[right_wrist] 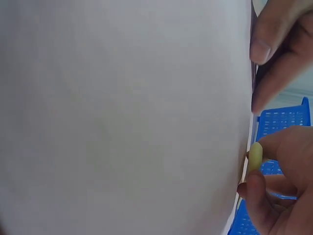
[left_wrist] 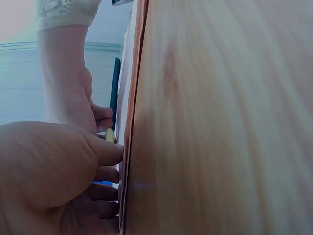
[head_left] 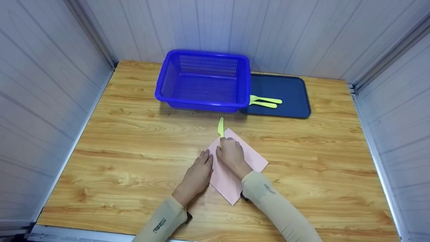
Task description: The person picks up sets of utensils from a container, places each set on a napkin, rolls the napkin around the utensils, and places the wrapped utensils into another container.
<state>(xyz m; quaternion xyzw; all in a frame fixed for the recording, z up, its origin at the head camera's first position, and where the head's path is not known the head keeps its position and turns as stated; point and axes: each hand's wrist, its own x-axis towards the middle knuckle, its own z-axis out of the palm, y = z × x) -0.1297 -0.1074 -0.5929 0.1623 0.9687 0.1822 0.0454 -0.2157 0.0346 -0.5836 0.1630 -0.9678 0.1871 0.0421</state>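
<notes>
A pink square of folded paper or napkin (head_left: pixel 225 179) lies on the table, turned with a corner toward the front. My right hand (head_left: pixel 231 154) pinches the handle of a yellow-green plastic knife (head_left: pixel 220 127) over the pink square, its blade pointing away past the upper edge. In the right wrist view the knife's handle end (right_wrist: pixel 255 155) shows between thumb and fingers. My left hand (head_left: pixel 196 174) rests along the left edge of the square with its fingers extended, and in the left wrist view its fingertips (left_wrist: pixel 113 152) touch that edge.
A blue plastic basket (head_left: pixel 201 105) stands at the back, overlapping the left part of a dark blue tray (head_left: pixel 292 90). Two yellow-green utensil handles (head_left: pixel 265 105) stick out beside the basket over the tray. Panelled walls (head_left: pixel 268 37) enclose the wooden table (head_left: pixel 134 141) at the back and sides.
</notes>
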